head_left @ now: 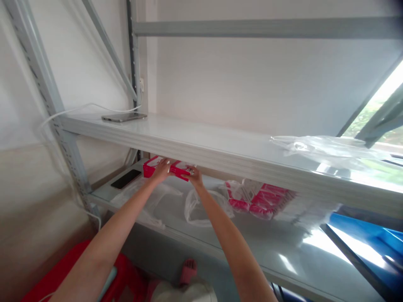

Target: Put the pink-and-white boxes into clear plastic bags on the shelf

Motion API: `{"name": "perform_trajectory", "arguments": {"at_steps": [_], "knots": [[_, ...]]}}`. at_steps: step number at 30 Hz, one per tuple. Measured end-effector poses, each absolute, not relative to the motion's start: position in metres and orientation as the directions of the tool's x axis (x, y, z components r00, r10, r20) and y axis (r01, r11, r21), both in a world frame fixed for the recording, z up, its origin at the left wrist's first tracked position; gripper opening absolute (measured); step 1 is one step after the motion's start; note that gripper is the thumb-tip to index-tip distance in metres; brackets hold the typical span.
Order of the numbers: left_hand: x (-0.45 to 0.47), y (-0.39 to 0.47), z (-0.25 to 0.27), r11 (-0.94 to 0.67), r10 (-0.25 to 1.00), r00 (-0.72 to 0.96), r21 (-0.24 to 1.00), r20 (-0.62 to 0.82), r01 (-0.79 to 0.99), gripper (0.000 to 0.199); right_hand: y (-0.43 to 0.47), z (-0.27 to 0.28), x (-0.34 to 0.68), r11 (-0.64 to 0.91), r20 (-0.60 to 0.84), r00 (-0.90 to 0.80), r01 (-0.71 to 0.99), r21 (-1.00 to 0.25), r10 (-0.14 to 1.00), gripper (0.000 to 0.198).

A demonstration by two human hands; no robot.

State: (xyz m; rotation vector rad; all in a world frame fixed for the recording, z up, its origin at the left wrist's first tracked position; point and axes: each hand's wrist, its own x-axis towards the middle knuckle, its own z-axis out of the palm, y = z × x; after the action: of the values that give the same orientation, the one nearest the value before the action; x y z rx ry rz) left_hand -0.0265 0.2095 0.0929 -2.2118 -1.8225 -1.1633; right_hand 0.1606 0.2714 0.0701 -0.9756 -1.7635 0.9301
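Observation:
My left hand (pixel 161 170) and my right hand (pixel 195 175) reach under the upper shelf to its lower level. Between them is a small red-and-white box (pixel 180 171), gripped at its left end by my left hand and at its right end by my right. Another red-and-white box (pixel 148 169) stands just left, partly behind my left hand. Crumpled clear plastic bags (pixel 201 209) lie below and around my forearms. To the right, several red boxes (pixel 261 199) sit wrapped in clear plastic.
A dark phone (pixel 126 179) lies on the lower shelf (pixel 245 237) at left. Above, the upper shelf's front beam (pixel 201 153) crosses over my hands. It carries another phone (pixel 124 117) with a white cable and a clear plastic bag (pixel 327 147). A red stool (pixel 126 272) stands below left.

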Motion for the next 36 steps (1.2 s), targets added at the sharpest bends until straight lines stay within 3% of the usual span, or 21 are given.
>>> {"name": "perform_trajectory", "arguments": {"at_steps": [5, 12, 20, 29, 36], "knots": [[-0.084, 0.209, 0.064, -0.297, 0.849, 0.066, 0.371, 0.524, 0.88, 0.048, 0.288, 0.024, 0.129, 0.359, 0.244, -0.32, 0.38, -0.852, 0.916, 0.049], [-0.134, 0.213, 0.057, -0.321, 0.887, 0.23, 0.176, 0.401, 0.931, 0.068, 0.298, -0.005, 0.095, 0.403, 0.244, -0.385, 0.416, -0.815, 0.89, 0.038], [-0.131, 0.229, 0.043, -0.294, 0.893, 0.2, 0.184, 0.404, 0.938, 0.062, 0.307, -0.013, 0.091, 0.445, 0.242, -0.433, 0.463, -0.767, 0.868, 0.034], [-0.141, 0.247, 0.032, -0.22, 0.908, 0.263, -0.164, 0.326, 0.962, 0.076, 0.309, -0.002, 0.09, 0.411, 0.272, -0.383, 0.348, -0.842, 0.883, 0.026], [-0.141, 0.247, 0.035, -0.266, 0.891, 0.299, -0.139, 0.341, 0.954, 0.07, 0.301, -0.011, 0.089, 0.561, 0.467, -0.331, 0.3, -0.771, 0.82, 0.025]]}}
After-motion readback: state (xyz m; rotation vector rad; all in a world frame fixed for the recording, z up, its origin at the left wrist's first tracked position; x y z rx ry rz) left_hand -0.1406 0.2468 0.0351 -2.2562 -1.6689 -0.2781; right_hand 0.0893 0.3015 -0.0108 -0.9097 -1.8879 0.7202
